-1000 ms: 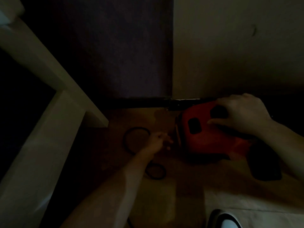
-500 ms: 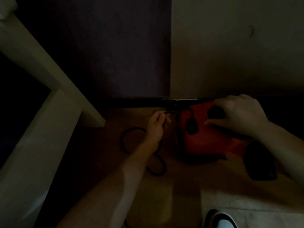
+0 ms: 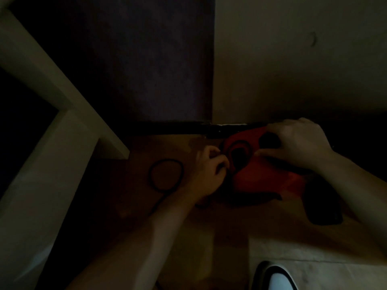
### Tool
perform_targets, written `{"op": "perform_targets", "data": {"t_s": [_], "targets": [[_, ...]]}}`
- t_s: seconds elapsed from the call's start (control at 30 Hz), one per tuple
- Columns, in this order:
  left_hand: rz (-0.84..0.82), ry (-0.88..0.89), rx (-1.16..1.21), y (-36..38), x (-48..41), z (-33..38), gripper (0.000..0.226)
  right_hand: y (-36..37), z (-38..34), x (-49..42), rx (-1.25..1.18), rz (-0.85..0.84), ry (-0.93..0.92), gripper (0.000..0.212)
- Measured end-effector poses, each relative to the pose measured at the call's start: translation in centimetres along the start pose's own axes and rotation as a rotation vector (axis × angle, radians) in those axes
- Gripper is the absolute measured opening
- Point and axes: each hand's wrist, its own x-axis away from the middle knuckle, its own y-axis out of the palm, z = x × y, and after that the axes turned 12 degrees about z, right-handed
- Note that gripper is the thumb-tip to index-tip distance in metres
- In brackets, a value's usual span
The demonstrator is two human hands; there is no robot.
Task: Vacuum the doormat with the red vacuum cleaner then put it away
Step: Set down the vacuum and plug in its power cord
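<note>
Two-handed: grips red vacuum cleaner [image 3: 261, 176] with right hand [image 3: 297, 145], fingers curled over its top; pinches cord [image 3: 166, 160] with left hand [image 3: 207, 172]. Seems mid put-away, one loop loose on floor [image 3: 188, 237].

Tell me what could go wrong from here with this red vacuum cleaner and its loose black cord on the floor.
1. The thin black cord lies in a loose loop on the brown floor beside your left hand; pulled fast, it could kink.
2. Its tail runs back under your forearm; the white-toed shoe might snag it.
3. The scene is very dim, so fingers could get pinched against the red vacuum cleaner that your right hand holds.
</note>
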Motion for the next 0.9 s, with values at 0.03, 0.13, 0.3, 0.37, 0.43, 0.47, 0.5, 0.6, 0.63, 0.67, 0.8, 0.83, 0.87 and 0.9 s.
{"op": "perform_targets", "data": {"t_s": [0.03,0.13,0.3,0.37,0.43,0.47,0.5,0.6,0.63,0.67,0.8,0.83,0.87,0.9], "targets": [[-0.014,0.016,-0.023,-0.1,0.3,0.2,0.01,-0.1,0.0,0.0,-0.002,-0.001,0.001,0.071],[0.0,0.08,-0.085,-0.6,0.6,0.6,0.026,-0.1,0.0,0.0,-0.003,-0.001,-0.006,0.071],[-0.036,0.139,-0.223,-0.9,0.6,1.5,0.021,-0.2,-0.2,0.0,0.005,0.007,-0.01,0.067],[-0.033,0.106,-0.226,-0.8,0.6,1.8,0.021,-0.3,-0.2,0.0,0.014,0.004,-0.009,0.067],[-0.013,0.072,-0.238,-0.7,0.6,2.0,0.023,-0.3,-0.2,0.1,0.009,0.006,-0.01,0.067],[0.011,0.054,-0.243,-0.6,0.6,1.9,0.024,-0.3,-0.3,0.1,0.005,0.004,-0.009,0.067],[0.037,0.034,-0.237,-0.5,0.6,1.9,0.024,-0.4,-0.2,0.1,0.004,0.002,-0.007,0.067],[0.1,-0.055,-0.181,-0.2,0.4,1.6,0.025,-0.3,-0.2,0.0,0.007,0.005,-0.006,0.067],[0.123,-0.091,-0.174,-0.1,0.3,1.6,0.026,-0.3,-0.2,0.0,0.013,0.003,-0.007,0.067],[0.146,-0.12,-0.157,0.0,0.2,1.7,0.025,-0.2,-0.2,0.0,0.016,0.001,-0.009,0.068],[0.056,-0.265,0.09,-0.2,0.1,2.5,0.015,-0.2,-0.2,0.0,0.007,0.009,-0.009,0.066],[0.037,-0.296,0.12,-0.2,0.0,2.6,0.014,-0.2,-0.1,0.0,0.003,0.014,-0.009,0.066],[0.045,-0.323,0.148,-0.2,0.0,2.6,0.014,-0.2,-0.1,0.0,0.001,0.016,-0.01,0.066],[0.071,-0.341,0.178,-0.3,0.1,2.6,0.017,-0.1,0.0,0.0,0.001,0.017,-0.011,0.067]]}}
